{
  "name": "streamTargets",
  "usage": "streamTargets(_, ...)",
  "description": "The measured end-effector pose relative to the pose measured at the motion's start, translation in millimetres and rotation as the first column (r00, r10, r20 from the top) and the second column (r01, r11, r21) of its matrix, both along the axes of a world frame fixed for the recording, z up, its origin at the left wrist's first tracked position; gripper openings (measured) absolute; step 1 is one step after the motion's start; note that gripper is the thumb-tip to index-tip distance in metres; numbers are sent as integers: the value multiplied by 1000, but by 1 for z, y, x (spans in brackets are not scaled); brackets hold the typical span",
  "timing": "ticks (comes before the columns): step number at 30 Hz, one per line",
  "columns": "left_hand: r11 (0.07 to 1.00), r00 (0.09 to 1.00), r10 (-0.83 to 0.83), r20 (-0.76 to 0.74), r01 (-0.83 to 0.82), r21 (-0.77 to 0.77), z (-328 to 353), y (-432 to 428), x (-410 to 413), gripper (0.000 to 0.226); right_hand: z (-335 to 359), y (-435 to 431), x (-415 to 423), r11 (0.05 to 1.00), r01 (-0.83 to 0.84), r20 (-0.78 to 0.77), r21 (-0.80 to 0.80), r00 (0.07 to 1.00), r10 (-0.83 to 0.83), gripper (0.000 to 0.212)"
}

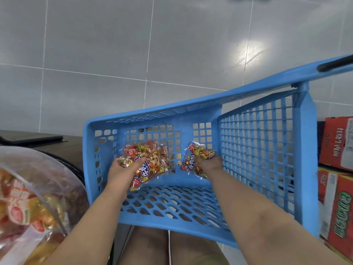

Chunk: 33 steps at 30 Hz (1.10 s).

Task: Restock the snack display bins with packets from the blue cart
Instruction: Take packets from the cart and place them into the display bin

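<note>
The blue plastic cart stands before me, its lattice basket almost bare. Both my arms reach down into it. My left hand grips a stack of clear snack packets filled with gold and red wrapped sweets, thumb on top. My right hand holds a single packet of the same kind near the basket's back wall. A clear display bin with similar sweets curves in at the lower left.
Red and green cardboard cartons are stacked at the right of the cart. A dark counter edge lies behind the bin on the left. Grey floor tiles spread beyond the cart. My knees show below the basket.
</note>
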State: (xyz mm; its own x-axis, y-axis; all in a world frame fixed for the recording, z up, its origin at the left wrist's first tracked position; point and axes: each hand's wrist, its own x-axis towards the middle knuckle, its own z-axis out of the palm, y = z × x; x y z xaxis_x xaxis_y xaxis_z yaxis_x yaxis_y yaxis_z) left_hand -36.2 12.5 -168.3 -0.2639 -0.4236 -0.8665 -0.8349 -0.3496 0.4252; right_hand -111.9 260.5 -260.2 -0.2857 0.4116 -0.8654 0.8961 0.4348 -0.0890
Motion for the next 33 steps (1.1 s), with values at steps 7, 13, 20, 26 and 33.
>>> streamTargets(7, 995, 999, -40, -18, 38, -94, 49, 4, 1, 37, 81, 9, 1, 954, 51, -120, -294, 989, -90, 67)
streamTargets(13, 992, 993, 34, -111, -48, -119, 129, 3, 10, 31, 170, -17, -21, 806, 89, -79, -585, 983, -166, 59)
streamTargets(20, 924, 916, 293, -274, -345, -164, 215, -15, 35, 36, 264, -90, -44, 647, 0, -141, -763, 976, -166, 37)
streamTargets(26, 810, 788, 506, -350, -574, -121, 274, -36, 83, 71, 341, -166, -8, 465, -140, -211, -874, 972, -104, 55)
streamTargets(33, 617, 562, 676, -476, -785, -52, 335, -83, 195, 111, 409, -262, 101, 416, -554, -499, -721, 832, 243, 40)
